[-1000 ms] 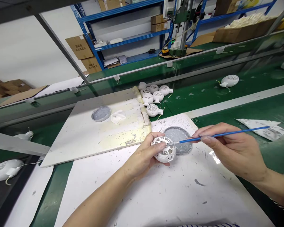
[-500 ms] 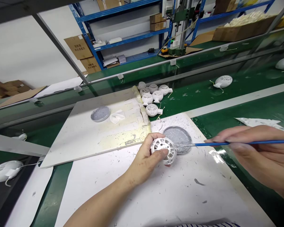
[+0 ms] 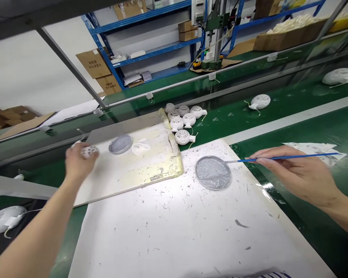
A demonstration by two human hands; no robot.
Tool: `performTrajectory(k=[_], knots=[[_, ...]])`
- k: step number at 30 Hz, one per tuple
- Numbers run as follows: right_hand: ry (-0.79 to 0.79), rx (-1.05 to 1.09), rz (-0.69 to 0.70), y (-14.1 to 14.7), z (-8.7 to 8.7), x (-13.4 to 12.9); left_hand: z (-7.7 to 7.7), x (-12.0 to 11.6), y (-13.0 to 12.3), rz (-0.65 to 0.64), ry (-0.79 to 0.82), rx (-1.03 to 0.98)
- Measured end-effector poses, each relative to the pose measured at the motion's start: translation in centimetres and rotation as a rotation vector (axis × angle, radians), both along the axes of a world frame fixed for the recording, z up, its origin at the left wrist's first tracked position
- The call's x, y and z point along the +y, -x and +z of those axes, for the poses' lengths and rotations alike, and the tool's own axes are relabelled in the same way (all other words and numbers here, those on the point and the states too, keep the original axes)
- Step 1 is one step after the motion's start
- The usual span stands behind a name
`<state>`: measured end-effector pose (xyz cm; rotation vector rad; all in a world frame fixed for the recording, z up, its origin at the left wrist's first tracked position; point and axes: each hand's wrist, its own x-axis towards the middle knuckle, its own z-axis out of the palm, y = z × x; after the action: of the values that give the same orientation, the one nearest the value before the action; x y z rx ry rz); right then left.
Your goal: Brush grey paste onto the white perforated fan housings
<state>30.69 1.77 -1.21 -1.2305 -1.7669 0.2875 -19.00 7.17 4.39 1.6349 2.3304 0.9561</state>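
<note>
At the far left, over the edge of the pale board, my left hand grips a white round plastic housing with cut-out openings; the fingers cover part of it. My right hand pinches a thin blue paintbrush, its tip pointing left at the rim of a round dish of grey paint. That dish sits on a white sheet speckled with grey marks. A second grey dish and a crumpled white cloth or tissue lie on the board.
Several similar white housings with short wires are grouped beyond the board. Other housings lie on the green surface, one at the right and one at the lower left. A metal rail runs across behind, before blue shelving.
My left hand has carried the white housing from beside the paint dish to the far left. My right hand has shifted slightly, and the brush tip now lies at the dish's right rim.
</note>
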Motion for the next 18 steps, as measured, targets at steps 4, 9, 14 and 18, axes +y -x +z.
performTrajectory(k=[4, 9, 14, 18], knots=[[0.075, -0.013, 0.057, -0.5, -0.7, 0.5, 1.8, 0.3, 1.5, 0.079, 0.008, 0.211], [0.234, -0.08, 0.131, -0.7, -0.3, 0.7, 0.5, 3.5, -8.1, -0.392, 0.087, 0.433], [0.36, -0.08, 0.169, -0.2, 0.1, 1.0, -2.3, 7.2, -20.2, -1.114, 0.173, 0.83], [0.448, -0.009, 0.17, 0.5, -0.2, 1.4, -3.9, 9.1, -24.0, -1.093, 0.244, 0.904]])
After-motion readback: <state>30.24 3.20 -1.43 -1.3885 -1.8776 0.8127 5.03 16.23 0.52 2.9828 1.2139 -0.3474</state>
